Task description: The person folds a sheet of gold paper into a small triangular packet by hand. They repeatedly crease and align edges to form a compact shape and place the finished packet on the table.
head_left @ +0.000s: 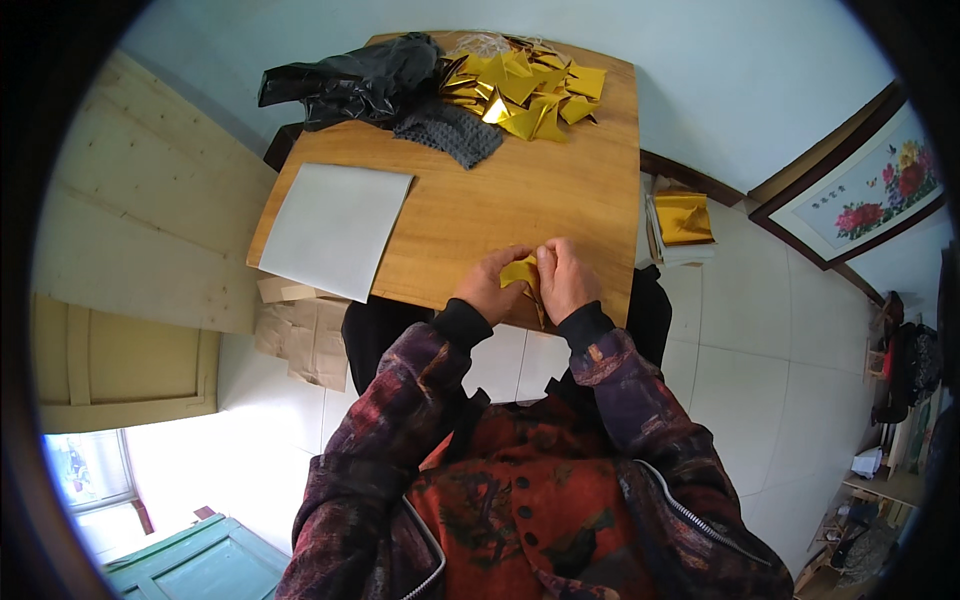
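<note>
Close to the near edge of the wooden table (480, 220), both my hands hold one small piece of gold foil paper (517, 271). My left hand (491, 284) grips its left side with curled fingers. Against the right side, my right hand (567, 275) pinches the paper, its fingertips close together at the top. A folded corner points down between the hands. My palms hide part of the paper, so its full shape cannot be made out. A pile of folded gold paper pieces (520, 88) lies at the far side of the table.
Left of that pile are a black plastic bag (360, 85) and a dark grey textured cloth (450, 132). A grey-white sheet (338, 225) covers the table's left side. Gold paper (684, 218) sits on a stack right of the table; flattened cardboard (305, 340) lies at lower left.
</note>
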{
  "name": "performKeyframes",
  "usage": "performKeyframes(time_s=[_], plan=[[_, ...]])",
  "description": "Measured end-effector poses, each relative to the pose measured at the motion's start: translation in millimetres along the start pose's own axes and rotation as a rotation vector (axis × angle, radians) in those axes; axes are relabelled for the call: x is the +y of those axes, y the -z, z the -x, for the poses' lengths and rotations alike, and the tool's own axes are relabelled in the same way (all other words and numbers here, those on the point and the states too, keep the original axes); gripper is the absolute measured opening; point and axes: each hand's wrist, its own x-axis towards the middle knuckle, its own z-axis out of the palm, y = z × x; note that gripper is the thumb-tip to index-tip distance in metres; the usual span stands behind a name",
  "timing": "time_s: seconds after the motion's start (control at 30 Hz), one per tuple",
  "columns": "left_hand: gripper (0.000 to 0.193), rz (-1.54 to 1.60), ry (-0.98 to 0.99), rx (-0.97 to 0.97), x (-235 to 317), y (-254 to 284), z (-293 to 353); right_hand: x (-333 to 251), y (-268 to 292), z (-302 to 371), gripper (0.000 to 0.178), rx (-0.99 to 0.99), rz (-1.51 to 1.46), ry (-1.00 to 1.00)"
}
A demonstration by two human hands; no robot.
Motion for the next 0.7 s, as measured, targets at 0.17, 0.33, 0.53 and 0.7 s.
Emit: performKeyframes(time_s=[0.17, 0.33, 0.53, 0.7], plan=[[0.045, -0.314, 0.013, 0.119, -5.1, 3.6, -12.6, 26.4, 5.3, -17.2, 0.030, 0.076, -0.354, 0.129], [0.046, -0.500, 0.047, 0.123, -2.0, 5.7, -7.9, 43.4, 12.1, 22.8, 0.074, -0.048, 0.133, 0.501], [0.053, -0.610, -0.042, 0.094, -7.1, 3.9, -5.6, 34.6, 4.6, 28.8, 0.104, -0.205, 0.288, 0.452], [0.058, -0.648, -0.098, 0.003, -14.9, 5.5, -6.2, 27.7, 6.5, 29.1, 0.115, -0.239, 0.304, 0.417]])
